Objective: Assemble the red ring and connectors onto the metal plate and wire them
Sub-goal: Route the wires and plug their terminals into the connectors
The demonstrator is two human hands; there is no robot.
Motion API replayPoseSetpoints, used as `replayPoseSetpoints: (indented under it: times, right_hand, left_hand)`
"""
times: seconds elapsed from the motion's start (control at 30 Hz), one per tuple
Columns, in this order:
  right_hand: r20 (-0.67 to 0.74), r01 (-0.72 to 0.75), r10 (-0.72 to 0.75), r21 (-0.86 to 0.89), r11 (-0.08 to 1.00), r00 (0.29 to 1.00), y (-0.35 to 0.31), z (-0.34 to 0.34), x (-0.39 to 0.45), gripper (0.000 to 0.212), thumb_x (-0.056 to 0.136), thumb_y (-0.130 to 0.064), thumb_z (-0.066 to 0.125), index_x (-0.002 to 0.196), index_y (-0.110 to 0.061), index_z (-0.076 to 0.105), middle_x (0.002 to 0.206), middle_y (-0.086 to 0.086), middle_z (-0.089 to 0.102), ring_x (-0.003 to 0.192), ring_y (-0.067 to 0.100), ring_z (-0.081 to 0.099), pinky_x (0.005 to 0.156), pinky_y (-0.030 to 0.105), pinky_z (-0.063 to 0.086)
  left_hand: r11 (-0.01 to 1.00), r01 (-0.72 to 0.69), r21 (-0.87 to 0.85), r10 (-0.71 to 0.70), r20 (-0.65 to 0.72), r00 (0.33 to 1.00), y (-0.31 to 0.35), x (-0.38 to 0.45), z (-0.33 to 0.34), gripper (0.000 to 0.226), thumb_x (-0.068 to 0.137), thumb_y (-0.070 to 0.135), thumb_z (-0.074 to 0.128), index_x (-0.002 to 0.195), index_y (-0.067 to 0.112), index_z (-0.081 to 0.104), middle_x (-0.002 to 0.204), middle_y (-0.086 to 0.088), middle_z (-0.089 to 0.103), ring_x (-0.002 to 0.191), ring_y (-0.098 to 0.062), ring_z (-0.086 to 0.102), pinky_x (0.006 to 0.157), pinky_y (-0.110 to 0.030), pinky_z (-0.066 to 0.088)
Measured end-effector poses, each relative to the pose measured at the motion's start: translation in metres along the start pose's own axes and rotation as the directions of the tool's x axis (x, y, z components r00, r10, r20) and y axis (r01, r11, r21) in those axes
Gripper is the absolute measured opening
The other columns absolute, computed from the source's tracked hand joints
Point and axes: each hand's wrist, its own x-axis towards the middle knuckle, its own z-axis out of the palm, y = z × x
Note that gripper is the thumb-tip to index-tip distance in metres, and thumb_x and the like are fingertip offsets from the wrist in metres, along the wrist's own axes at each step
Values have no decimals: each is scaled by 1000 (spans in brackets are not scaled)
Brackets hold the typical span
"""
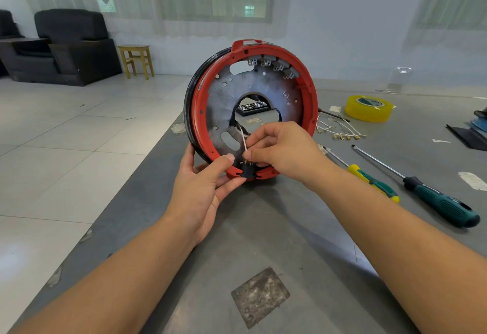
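- Right hand (282, 149): thumb and fingers pinch a white wire (243, 141) above the black connector (247, 171).
- Left hand (203, 186): thumb and fingers grip the red ring (311, 96) at its lower rim, beside the connector.
- Ring and metal plate (263, 83) stand upright on the table (263, 228).
- Loose wires (340, 130) and two screwdrivers (411, 183) lie to the right.

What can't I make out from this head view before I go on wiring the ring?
- Whether the white wire is seated on a pin of the black connector: right hand fingertips cover its end.
- Lower rim of the red ring: partly covered by the left hand and right hand.
- Terminals of the loose wires: too small.
- Dark objects at the right edge: cut off.
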Motion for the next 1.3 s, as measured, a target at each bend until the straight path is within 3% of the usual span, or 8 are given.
replayPoseSetpoints:
  times: [0.4,0.57,0.67,0.73,0.83,0.97,1.07,1.3]
  right_hand:
    - [22,14,-14,-3,1000,1000,-1,3,-2,14,83,-8,82,93,-12,74,81,2,79,82,25,76,81,36,64]
    - [18,70,-69,-76,995,997,8,6,2,14,85,-15,80,96,-20,74,80,-8,78,79,8,74,82,31,61]
    - [-47,209,-217,-137,968,975,16,11,2,13,90,-21,75,103,-23,74,85,-10,77,80,-1,70,79,22,56]
    - [-109,361,-400,-263,895,910,23,10,-2,15,94,-27,69,108,-20,73,94,-10,74,88,5,69,83,26,55]
    - [-33,481,-644,-635,604,764,38,6,-10,36,93,-51,62,104,-18,71,97,-5,70,97,18,63,90,38,48]
    - [107,454,-697,-825,337,710,56,7,-14,45,93,-62,59,97,-20,72,92,-3,69,95,23,65,109,41,40]
    - [122,455,-755,-855,250,645,61,8,-9,34,97,-51,60,93,-19,72,89,-1,69,90,25,67,110,41,41]
    - [134,472,-812,-861,189,569,60,7,-7,31,103,-44,57,93,-20,74,87,-3,70,86,24,68,106,39,45]
  left_hand:
    - [1000,1,-5,-1,-29,1000,0,0,0,56,88,-2,78,123,39,62,116,-18,73,96,-35,77,78,-44,65]
    - [1000,-2,-3,2,-22,1000,1,1,-1,56,89,-3,77,118,42,61,111,-16,74,99,-36,77,81,-46,65]
    - [1000,1,-5,-1,-32,999,2,1,-1,54,90,-2,76,121,40,60,117,-19,74,101,-37,77,82,-45,65]
    - [1000,15,-19,-16,-36,999,4,0,-1,52,91,-1,75,127,34,59,126,-23,71,108,-42,74,81,-43,65]
    - [999,24,-21,-25,-51,998,7,0,-3,51,92,2,75,136,24,59,127,-25,69,103,-37,76,79,-37,65]
    - [1000,29,-5,-30,-56,998,8,2,-6,46,93,5,74,136,17,62,107,-13,73,93,-29,78,76,-34,64]
    - [999,51,2,-51,-55,997,8,3,-8,41,95,7,72,134,14,63,106,-16,76,95,-35,78,75,-33,64]
    - [994,101,50,-98,-59,993,10,4,-9,41,95,12,70,134,5,60,118,-25,74,96,-41,77,79,-41,65]
